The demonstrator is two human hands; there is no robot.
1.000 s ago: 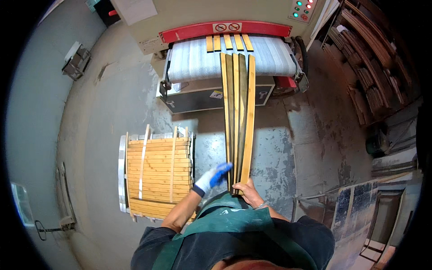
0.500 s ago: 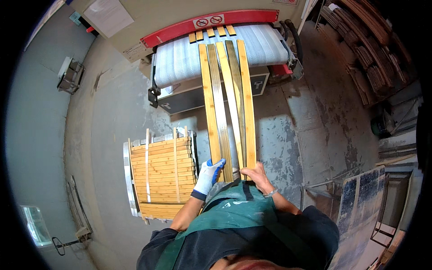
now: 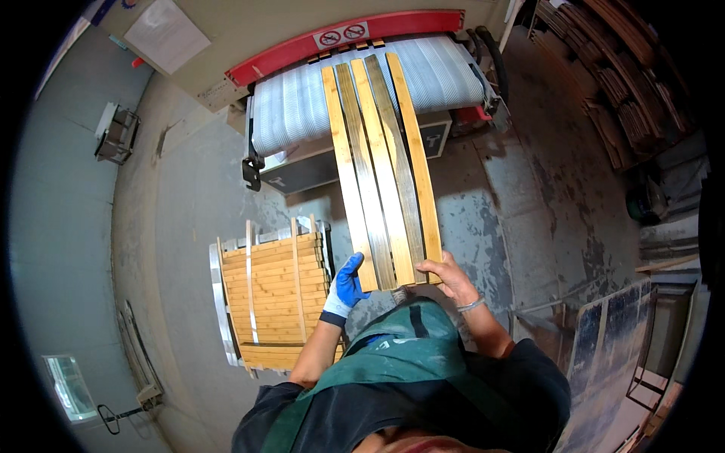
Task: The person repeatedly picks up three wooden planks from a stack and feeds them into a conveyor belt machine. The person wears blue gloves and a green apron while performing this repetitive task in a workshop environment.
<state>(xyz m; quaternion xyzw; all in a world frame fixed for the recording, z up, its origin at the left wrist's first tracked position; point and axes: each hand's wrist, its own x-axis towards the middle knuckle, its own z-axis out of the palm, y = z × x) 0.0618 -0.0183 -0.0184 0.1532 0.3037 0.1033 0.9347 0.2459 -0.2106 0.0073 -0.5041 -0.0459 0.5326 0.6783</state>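
Note:
Several long wooden slats (image 3: 384, 181), light yellow ones alternating with darker brown, lie side by side before me. Their far ends rest over the pale belt (image 3: 291, 113) of a machine, and their near ends are at my waist. My left hand (image 3: 347, 287), in a white and blue glove, closes on the near end of the leftmost slat. On the opposite side my bare right hand (image 3: 451, 278) grips the near end of the rightmost slat, thumb on top. The undersides, and some of my fingers, are hidden.
A red bar (image 3: 291, 51) crosses above the belt, with short slat ends showing beneath it. Left of me, a stack of yellow slats (image 3: 276, 291) has thin sticks laid across. Dark boards (image 3: 642, 83) are piled at the far right; a worn panel (image 3: 604, 340) leans nearer.
The slats have come level at their near ends and lie more evenly side by side. Both hands are now at the outer edges. The slat ends under the red bar have moved farther in.

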